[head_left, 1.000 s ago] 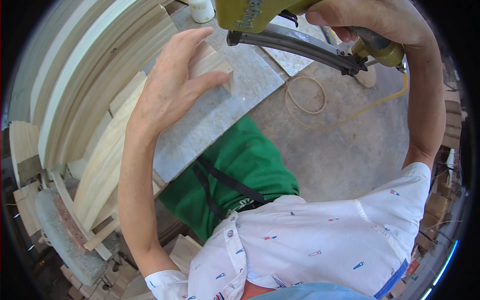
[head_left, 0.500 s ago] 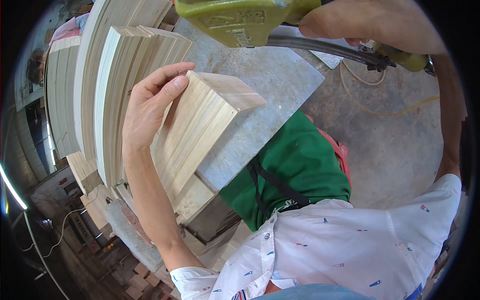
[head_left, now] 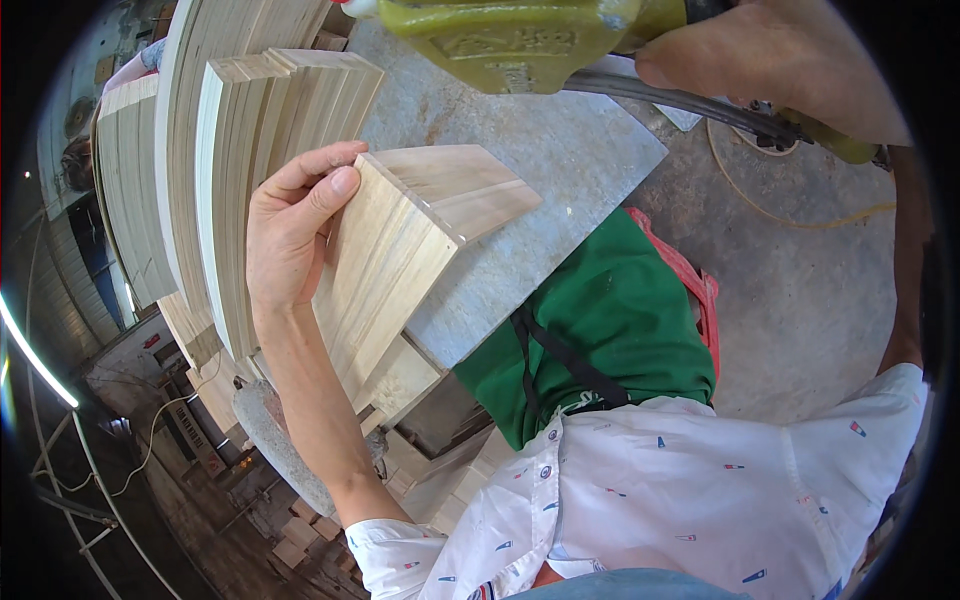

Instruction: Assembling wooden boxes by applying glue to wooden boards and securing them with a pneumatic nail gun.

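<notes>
My left hand (head_left: 290,230) grips the upper corner of two pale wooden boards that meet at an angle, its thumb and fingers pinching the edge. One wooden board (head_left: 385,275) slopes down toward me; the other board (head_left: 460,180) extends to the right over the metal-topped table. At the upper right, my right hand (head_left: 785,75) is wrapped round the handle of a yellow-green nail gun (head_left: 500,45). The nail gun hangs above and apart from the boards, and its top is cut off by the picture's edge.
A grey worktable top (head_left: 590,150) lies under the boards. Tall stacks of wooden boards (head_left: 235,200) stand close on the left. A yellowish hose (head_left: 760,205) runs over the concrete floor at right. Wood blocks (head_left: 300,530) lie at lower left. A green apron (head_left: 610,330) covers my lap.
The nail gun in my right hand has moved slightly to the right. The joined boards have turned a little in my left hand, which keeps its grip. The whole view has shifted slightly.
</notes>
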Demonstrator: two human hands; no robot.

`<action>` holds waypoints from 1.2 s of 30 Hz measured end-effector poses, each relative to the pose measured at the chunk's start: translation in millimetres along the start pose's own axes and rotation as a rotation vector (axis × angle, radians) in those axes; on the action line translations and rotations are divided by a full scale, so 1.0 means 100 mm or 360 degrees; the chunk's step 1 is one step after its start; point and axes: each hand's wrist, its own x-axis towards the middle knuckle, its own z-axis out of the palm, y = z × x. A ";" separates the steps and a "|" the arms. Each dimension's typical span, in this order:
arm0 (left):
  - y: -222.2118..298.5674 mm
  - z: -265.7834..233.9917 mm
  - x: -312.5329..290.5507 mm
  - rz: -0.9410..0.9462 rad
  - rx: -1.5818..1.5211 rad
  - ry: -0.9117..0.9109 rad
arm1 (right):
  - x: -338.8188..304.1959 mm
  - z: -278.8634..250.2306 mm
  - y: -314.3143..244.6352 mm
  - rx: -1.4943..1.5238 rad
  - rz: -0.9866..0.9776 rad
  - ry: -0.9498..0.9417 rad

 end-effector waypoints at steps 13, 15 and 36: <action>-0.01 0.02 -0.02 0.0018 -0.0009 0.0031 | -0.05 -0.01 -0.04 0.0055 0.0047 -0.0026; -0.01 0.02 -0.02 0.0020 0.0019 0.0035 | -0.04 -0.02 -0.03 0.0075 0.0080 -0.0019; -0.18 -0.06 0.01 0.0044 0.0213 -0.0052 | 0.40 -0.44 -1.04 -0.0297 -0.0213 -0.0054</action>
